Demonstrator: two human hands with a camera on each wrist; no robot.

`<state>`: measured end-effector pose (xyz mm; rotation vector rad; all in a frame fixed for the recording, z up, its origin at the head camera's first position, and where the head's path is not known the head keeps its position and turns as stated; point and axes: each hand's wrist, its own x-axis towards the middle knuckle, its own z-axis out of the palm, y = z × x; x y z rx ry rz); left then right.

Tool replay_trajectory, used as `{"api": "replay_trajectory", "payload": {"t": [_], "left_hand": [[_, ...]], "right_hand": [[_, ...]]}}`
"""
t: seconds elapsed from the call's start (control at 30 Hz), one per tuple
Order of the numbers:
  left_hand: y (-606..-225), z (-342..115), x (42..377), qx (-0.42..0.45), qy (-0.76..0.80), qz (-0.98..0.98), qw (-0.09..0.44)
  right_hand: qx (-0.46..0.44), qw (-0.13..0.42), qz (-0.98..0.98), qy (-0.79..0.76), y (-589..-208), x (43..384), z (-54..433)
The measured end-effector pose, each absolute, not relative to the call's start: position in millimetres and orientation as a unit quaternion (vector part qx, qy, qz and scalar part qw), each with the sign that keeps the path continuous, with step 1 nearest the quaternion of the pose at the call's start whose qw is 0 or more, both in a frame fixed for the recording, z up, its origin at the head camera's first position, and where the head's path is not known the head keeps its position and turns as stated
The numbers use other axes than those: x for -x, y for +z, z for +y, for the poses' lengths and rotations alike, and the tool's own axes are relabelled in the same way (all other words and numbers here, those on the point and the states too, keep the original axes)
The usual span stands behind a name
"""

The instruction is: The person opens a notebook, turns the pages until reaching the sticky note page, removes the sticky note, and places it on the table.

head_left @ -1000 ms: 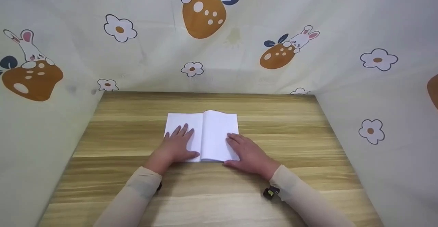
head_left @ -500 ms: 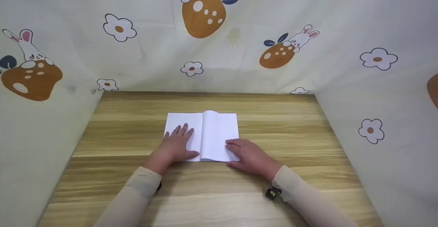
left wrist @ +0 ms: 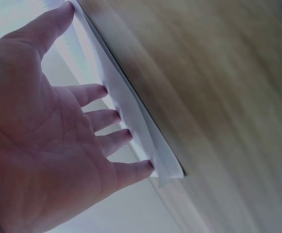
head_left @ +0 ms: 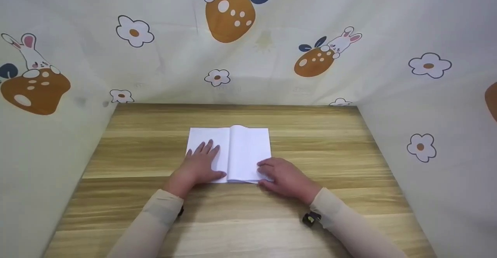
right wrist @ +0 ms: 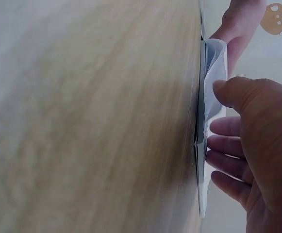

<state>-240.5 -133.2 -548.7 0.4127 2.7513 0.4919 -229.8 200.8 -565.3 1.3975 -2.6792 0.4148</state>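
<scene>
An open book [head_left: 242, 149] with white pages lies on the wooden table; its right-hand pages bulge up beside the spine. My left hand [head_left: 198, 168] rests with spread fingers on the left page, thumb near the spine. In the left wrist view, those fingertips [left wrist: 124, 136] touch the page, and the palm [left wrist: 39, 126] faces the camera. My right hand [head_left: 285, 178] lies at the right page's lower outer corner. In the right wrist view, its thumb [right wrist: 233, 92] touches a curved page [right wrist: 216, 80], while its other fingers [right wrist: 228, 145] rest on the book, apart from the thumb.
The wooden table [head_left: 240, 219] extends around the book on all sides. A pale cloth [head_left: 264, 63] printed with flowers and rabbits encloses the back and both sides. A small black device [head_left: 310, 219] sits at my right wrist.
My right hand has slid slightly down the right page, its fingers drawing a little nearer the thumb. The lower edge of that page has shifted slightly. My left hand stays put.
</scene>
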Motion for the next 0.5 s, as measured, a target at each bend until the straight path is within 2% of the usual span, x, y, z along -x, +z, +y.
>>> {"api": "replay_trajectory", "payload": {"t": [0.27, 0.5], "left_hand": [[-551.6, -133.7, 240.9, -0.146, 0.172, 0.961, 0.159], [-552.1, -134.7, 242.6, -0.143, 0.170, 0.962, 0.162]], "right_hand": [[-0.496, 0.108, -0.850, 0.142, -564.4, 230.1, 199.7], [-0.492, 0.126, -0.849, 0.146, -563.3, 230.0, 202.2]]}}
